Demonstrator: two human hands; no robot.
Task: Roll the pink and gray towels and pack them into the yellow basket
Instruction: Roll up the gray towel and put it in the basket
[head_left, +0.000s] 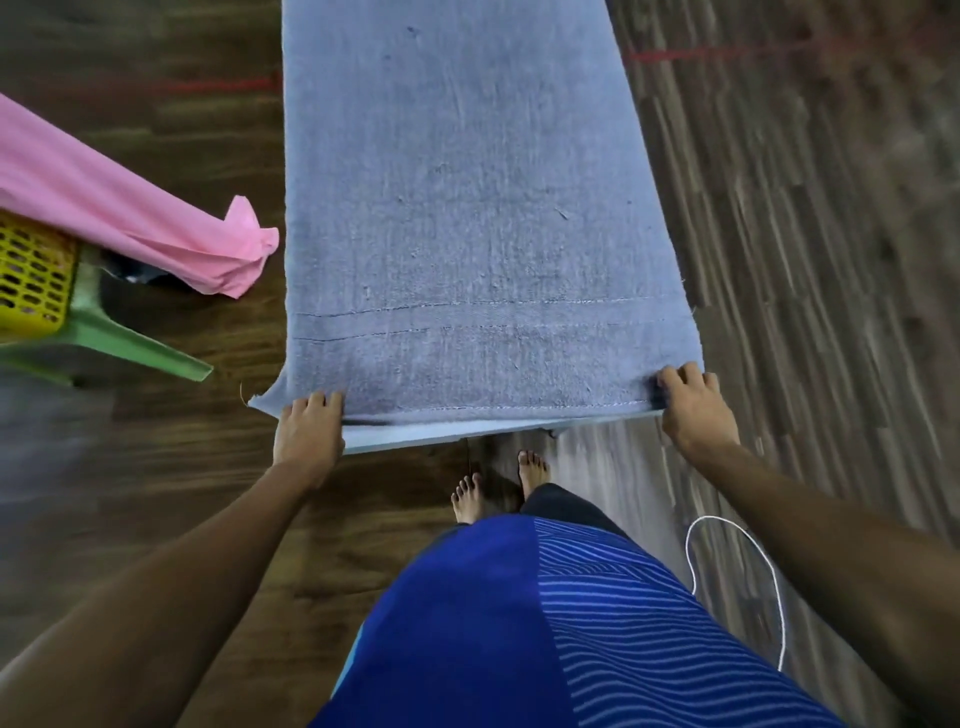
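The gray towel (467, 208) lies spread flat over a narrow table and runs away from me out of the top of the view. My left hand (309, 431) grips its near edge close to the left corner, fingers curled over the hem. At the near right corner my right hand (693, 408) grips the same edge. The pink towel (119, 208) is rolled into a long bundle at the left, its loose end hanging free, lying over the yellow basket (34, 278), of which only a perforated corner shows at the left edge.
The yellow basket sits on a green plastic stool (119, 338) at the left. The pale blue table edge (447, 434) shows under the towel's near hem. My bare feet (501, 480) stand on the dark wooden floor. A white cord (769, 561) loops at the right.
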